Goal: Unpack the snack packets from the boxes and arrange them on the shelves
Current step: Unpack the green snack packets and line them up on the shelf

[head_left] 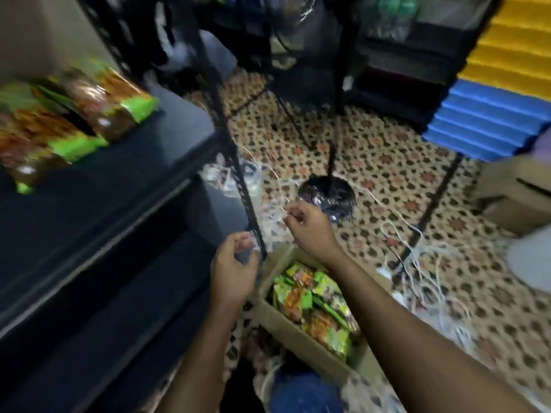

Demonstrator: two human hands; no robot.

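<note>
Right hand (307, 226) was raised with fingertips pinched, apparently on a thin white string (280, 211), though blur made the grip uncertain; left hand (235, 263) hung beside it, fingers loosely curled, holding nothing discernible. Directly below both sat the open cardboard box (269, 311) of green snack packets (313, 302) on the patterned floor (387, 162). More snack packets (68, 117) lay on the dark shelf (125, 162) at left.

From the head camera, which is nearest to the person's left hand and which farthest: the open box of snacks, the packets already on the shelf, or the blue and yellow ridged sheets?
Starting from the left hand:
1. The open box of snacks, on the floor just to its right.
2. The packets on the shelf, up and to its left.
3. The blue and yellow ridged sheets, far across the patterned floor at upper right.
</note>
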